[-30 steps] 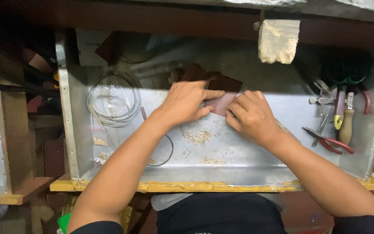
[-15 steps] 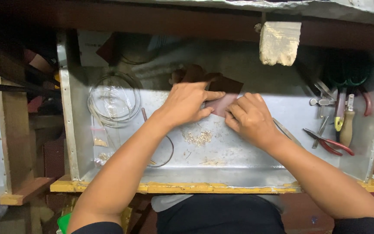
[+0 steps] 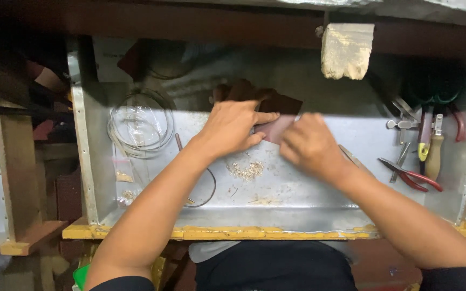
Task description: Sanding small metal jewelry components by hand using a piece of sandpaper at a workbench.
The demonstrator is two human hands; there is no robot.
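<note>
Both hands, left [image 3: 233,126] and right [image 3: 308,145], pinch a small dark sheet [image 3: 276,116] over the metal tray [image 3: 297,188]; folding it needs steady fingers.

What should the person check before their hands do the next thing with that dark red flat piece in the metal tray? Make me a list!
1. Left hand on the dark reddish-brown flat piece: ok, fingers lie across it.
2. Right hand on its lower edge: ok, though its fingertips are blurred.
3. Firm grip: cannot tell.
4. Small pile of pale metal bits clear of both hands: ok, just below them.
5. Red-handled pliers out of the way: ok, off to the right.
6. Coil of thin clear wire apart from the left arm: ok.
</note>
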